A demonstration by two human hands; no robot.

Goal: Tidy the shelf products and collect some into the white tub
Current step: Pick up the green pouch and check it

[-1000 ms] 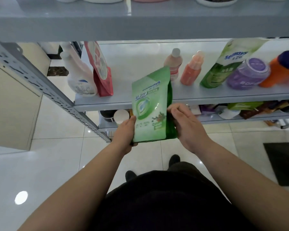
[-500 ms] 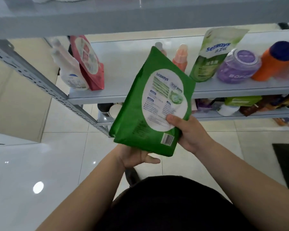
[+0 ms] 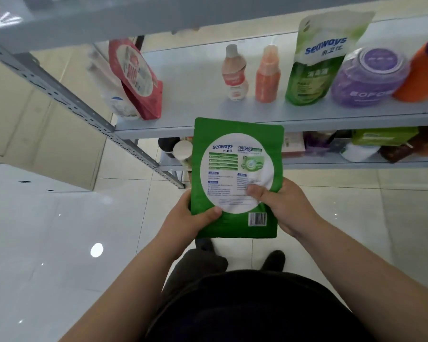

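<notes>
I hold a green Seaways pouch (image 3: 235, 174) upright in front of the shelf (image 3: 257, 119), its back label and barcode facing me. My left hand (image 3: 188, 218) grips its lower left edge, thumb across the front. My right hand (image 3: 284, 206) grips the lower right edge, thumb on the white label. The white tub is not in view.
On the shelf stand a red pouch (image 3: 136, 77), a white spray bottle (image 3: 111, 95), two small pinkish bottles (image 3: 234, 72), a tall green Seaways pouch (image 3: 316, 58), a purple jar (image 3: 366, 77) and an orange bottle (image 3: 420, 75). A lower shelf (image 3: 331, 164) holds more goods. A slanted metal upright (image 3: 84, 107) is at left.
The pouch was turned from front to back and straightened upright, lower in front of me. My left hand shifted from underneath to gripping its left edge.
</notes>
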